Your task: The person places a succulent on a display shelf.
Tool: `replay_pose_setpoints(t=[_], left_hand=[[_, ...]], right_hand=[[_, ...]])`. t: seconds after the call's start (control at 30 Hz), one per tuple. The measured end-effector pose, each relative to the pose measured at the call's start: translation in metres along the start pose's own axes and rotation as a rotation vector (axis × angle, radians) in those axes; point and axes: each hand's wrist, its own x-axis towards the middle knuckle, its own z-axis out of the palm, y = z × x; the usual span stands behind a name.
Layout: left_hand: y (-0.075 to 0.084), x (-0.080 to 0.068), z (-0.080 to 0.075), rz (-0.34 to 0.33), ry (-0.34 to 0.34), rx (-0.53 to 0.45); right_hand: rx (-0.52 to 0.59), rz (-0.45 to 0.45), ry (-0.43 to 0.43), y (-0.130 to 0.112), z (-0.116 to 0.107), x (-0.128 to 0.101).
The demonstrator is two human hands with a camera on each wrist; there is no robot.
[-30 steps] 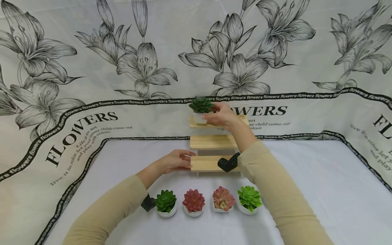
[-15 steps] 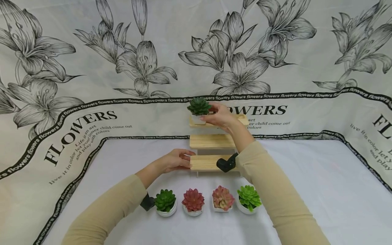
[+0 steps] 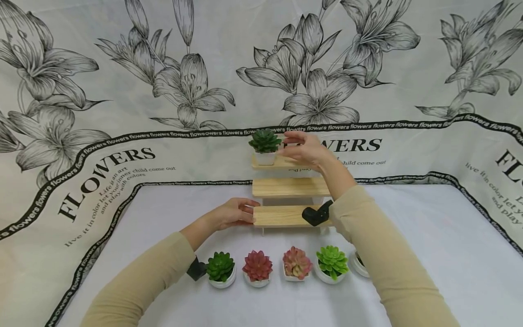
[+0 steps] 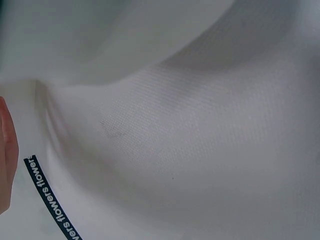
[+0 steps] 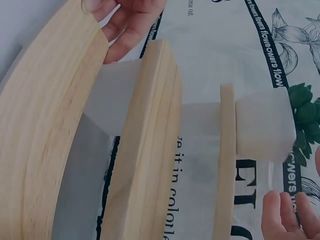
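Observation:
A dark green succulent (image 3: 264,141) in a white pot (image 5: 262,122) stands on the left end of the top shelf of a three-tier wooden plant stand (image 3: 288,187). Just right of it, my right hand (image 3: 305,149) is held with loosely extended fingers; in the right wrist view its fingertips (image 5: 287,212) are apart from the pot. My left hand (image 3: 234,213) grips the left end of the bottom shelf, thumb and fingers around the board, as the right wrist view also shows. Only the edge of a hand (image 4: 6,155) enters the left wrist view.
In front of the stand runs a row of potted succulents: dark green (image 3: 221,268), red (image 3: 258,267), pink (image 3: 297,263) and bright green (image 3: 332,262). Another white pot (image 3: 361,265) is partly hidden by the right sleeve. A flower-printed cloth (image 3: 204,159) hangs behind.
My right hand has let go of the dark green succulent's pot and moved slightly right, leaving it on the top shelf. The left hand keeps its grip on the bottom shelf.

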Motion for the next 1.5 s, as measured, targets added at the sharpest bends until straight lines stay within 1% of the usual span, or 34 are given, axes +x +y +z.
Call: replay_pose_setpoints(t=[0.13, 0.27, 0.4, 0.57, 0.77, 0.87, 1.0, 1.3, 1.5], left_hand=[[0.0, -0.001, 0.001, 0.002, 0.001, 0.003], [0.001, -0.001, 0.001, 0.005, 0.002, 0.006], [0.001, 0.0, 0.001, -0.003, 0.007, 0.006], [0.001, 0.0, 0.001, -0.012, 0.02, 0.008], [-0.002, 0.0, 0.0, -0.019, 0.027, 0.009], [-0.002, 0.0, 0.001, -0.017, 0.023, 0.011], [-0.001, 0.001, 0.003, -0.005, 0.022, 0.014], [0.0, 0.0, 0.004, -0.007, 0.012, 0.009], [-0.001, -0.001, 0.004, -0.006, 0.017, -0.001]], right_hand=[[0.032, -0.019, -0.011, -0.004, -0.01, -0.01], [0.07, -0.013, -0.011, -0.007, -0.02, -0.021], [0.064, -0.015, 0.005, -0.006, -0.029, -0.033], [0.053, -0.044, -0.002, -0.007, -0.036, -0.046], [-0.01, -0.057, -0.007, -0.004, -0.044, -0.065], [0.006, -0.072, -0.004, 0.0, -0.051, -0.077], [0.047, -0.115, -0.008, 0.008, -0.063, -0.094], [-0.016, -0.226, -0.099, 0.028, -0.093, -0.127], [-0.079, -0.231, -0.157, 0.035, -0.103, -0.141]])
